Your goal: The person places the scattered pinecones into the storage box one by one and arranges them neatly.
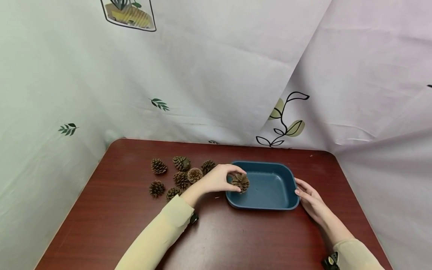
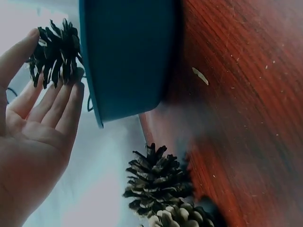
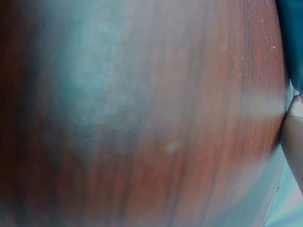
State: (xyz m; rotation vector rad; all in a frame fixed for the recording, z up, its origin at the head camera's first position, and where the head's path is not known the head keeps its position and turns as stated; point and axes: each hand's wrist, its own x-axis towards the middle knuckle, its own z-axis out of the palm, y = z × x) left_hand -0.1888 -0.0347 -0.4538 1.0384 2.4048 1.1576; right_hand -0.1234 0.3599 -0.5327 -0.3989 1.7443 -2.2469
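Note:
My left hand (image 1: pixel 218 179) pinches a brown pine cone (image 1: pixel 240 182) between thumb and fingers, over the left end of a blue rectangular tray (image 1: pixel 263 207). In the left wrist view the held pine cone (image 2: pixel 56 54) has spread scales and is close beside the tray's wall (image 2: pixel 128 61). At the tray's right end, my right hand (image 1: pixel 312 200) rests against the outside with fairly straight fingers, thumb near the rim. Only a sliver of the right hand (image 3: pixel 296 127) and of the tray (image 3: pixel 291 42) shows in the right wrist view.
Several pine cones (image 1: pixel 180 180) lie on the dark red-brown table (image 1: pixel 216 240) left of the tray, some partly hidden by the left forearm. A patterned white cloth (image 1: pixel 209 75) hangs behind the table and along its sides.

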